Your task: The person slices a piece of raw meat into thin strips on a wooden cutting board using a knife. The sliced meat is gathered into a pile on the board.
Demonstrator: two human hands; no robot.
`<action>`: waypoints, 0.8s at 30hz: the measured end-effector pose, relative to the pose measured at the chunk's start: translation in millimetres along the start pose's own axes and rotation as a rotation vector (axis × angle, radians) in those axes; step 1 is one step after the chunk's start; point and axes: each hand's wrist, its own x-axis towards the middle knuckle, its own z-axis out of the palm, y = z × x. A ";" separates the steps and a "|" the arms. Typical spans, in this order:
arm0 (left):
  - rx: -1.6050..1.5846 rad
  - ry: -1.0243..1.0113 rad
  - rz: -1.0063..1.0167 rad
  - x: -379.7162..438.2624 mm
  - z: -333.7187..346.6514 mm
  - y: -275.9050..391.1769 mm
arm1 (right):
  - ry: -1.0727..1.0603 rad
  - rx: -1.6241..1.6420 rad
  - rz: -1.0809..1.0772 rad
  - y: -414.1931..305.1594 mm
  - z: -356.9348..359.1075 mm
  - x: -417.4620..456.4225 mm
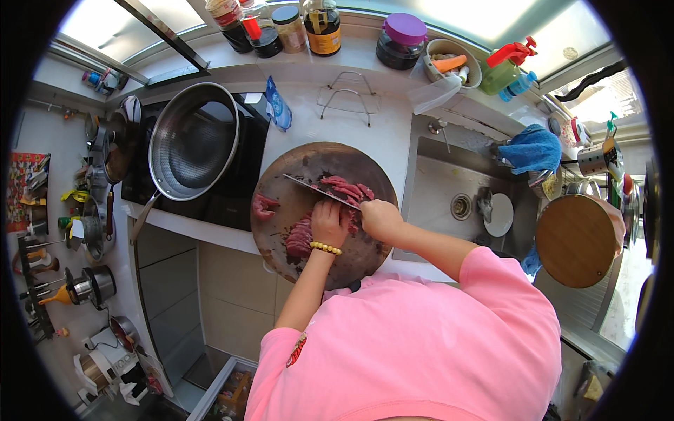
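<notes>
My right hand [380,220] grips the handle of a kitchen knife, whose blade [321,190] slants up and to the left across a round wooden chopping board [295,163]. Just below the blade, my left hand [329,221] presses on raw red meat, fingers bent, with a yellow bead bracelet at the wrist. Sliced meat [299,239] lies overlapped beside that hand. Beyond the blade rest cut strips of meat [345,187]. A separate piece of meat [264,206] sits near the board's left edge. The handle is mostly hidden in my fist.
A steel frying pan [194,142] stands on the black cooktop at left, its handle jutting over the counter edge. To the right is a sink [432,184] holding a white plate [498,214]. Behind the board are a blue packet [278,108] and a wire rack [347,100].
</notes>
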 end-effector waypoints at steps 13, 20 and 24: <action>0.037 -0.014 0.021 -2.2 -8.5 -4.7 | -0.033 -0.012 0.008 15.6 -41.2 -42.2; 0.030 -0.005 0.033 -1.8 -4.0 -5.9 | -0.047 -0.034 0.016 15.3 -12.9 -24.9; -0.005 -0.003 -0.016 -3.6 -2.2 -6.5 | 0.067 0.024 -0.051 -13.2 7.9 16.3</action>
